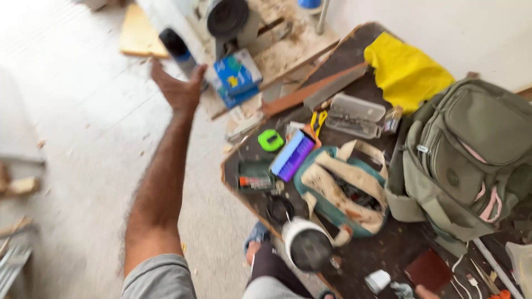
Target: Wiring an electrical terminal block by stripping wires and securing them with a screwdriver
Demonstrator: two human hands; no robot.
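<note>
My left arm reaches out over the pale floor, and my left hand (178,88) is raised with its fingers spread and nothing in it. It hovers just left of a blue box (237,75) and a dark cylinder (176,47) on the sawdust-covered boards. A small skin-coloured sliver at the bottom edge (424,291), beside a brown wallet (428,270), may be my right hand; too little shows to tell its state.
A dark worktable (388,243) holds a teal tool bag (343,188), an olive backpack (471,155), a yellow cloth (404,69), a clear plastic box (354,115), a green tape measure (270,140) and a white can (306,243). A machine (227,22) stands behind. My foot (257,238) is by the table's corner.
</note>
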